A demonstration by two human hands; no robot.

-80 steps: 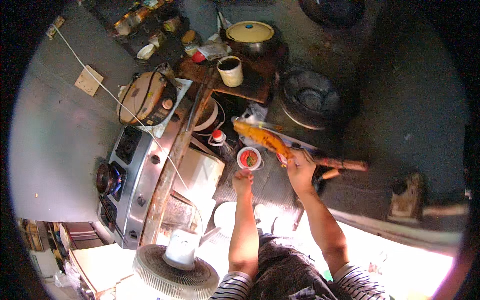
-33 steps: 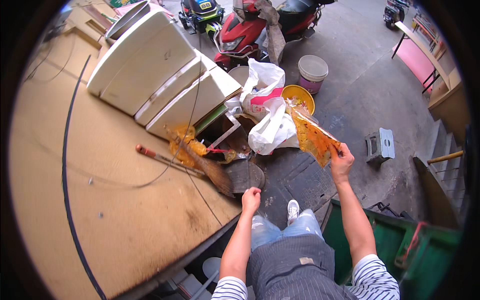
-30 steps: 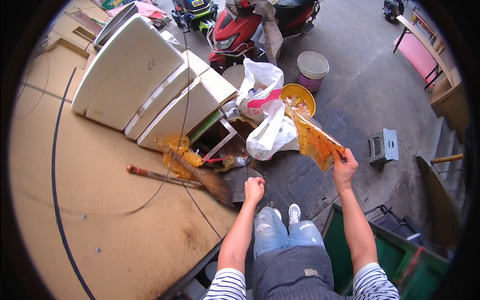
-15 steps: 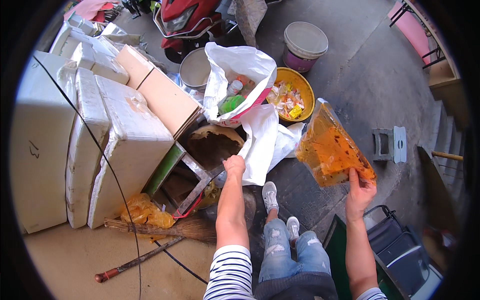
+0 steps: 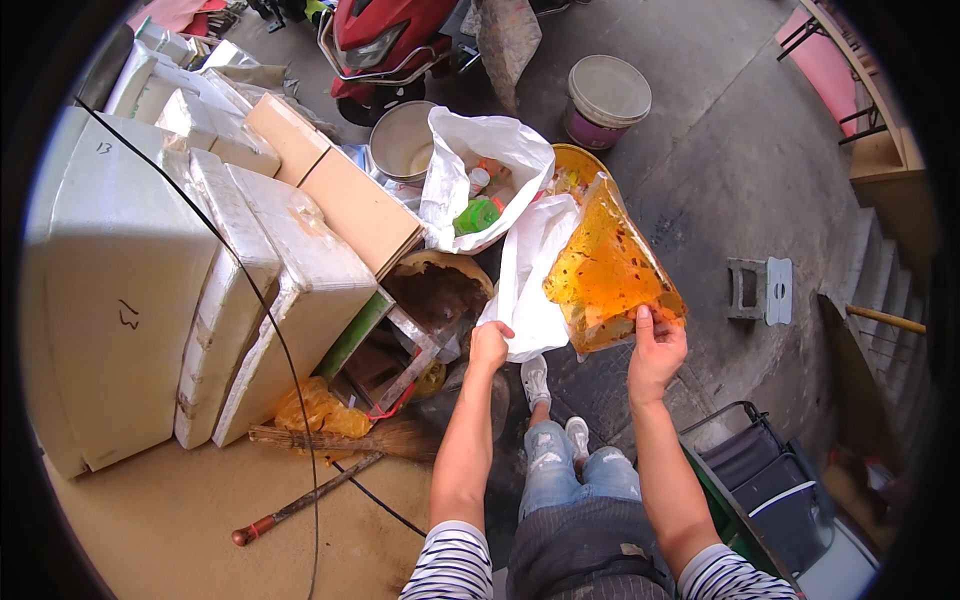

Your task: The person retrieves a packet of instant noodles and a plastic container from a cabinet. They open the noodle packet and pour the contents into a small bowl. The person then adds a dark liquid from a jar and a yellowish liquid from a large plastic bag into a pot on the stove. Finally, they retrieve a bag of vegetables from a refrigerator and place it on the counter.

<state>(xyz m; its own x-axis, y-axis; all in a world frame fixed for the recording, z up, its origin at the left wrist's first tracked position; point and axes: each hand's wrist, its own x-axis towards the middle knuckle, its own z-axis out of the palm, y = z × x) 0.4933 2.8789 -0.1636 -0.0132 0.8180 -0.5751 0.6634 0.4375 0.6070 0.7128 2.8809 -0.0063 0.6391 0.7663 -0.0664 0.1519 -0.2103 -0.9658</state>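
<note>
Over the concrete floor (image 5: 720, 190), the right hand (image 5: 655, 350) is now pinching the orange bag (image 5: 605, 270) by its lower edge, closer to the bins than half a second ago. The left hand (image 5: 490, 345) has moved off the crate and is gripping the white bag (image 5: 535, 270), holding it open beside the orange one.

Foam boxes (image 5: 150, 290) lie left of the bags (image 5: 530, 270), bucket (image 5: 603, 100) behind.

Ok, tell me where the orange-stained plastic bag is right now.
In the head view, the orange-stained plastic bag is right of centre, pinched at its lower edge by the right hand, beside the white plastic bag that the left hand grips.
</note>
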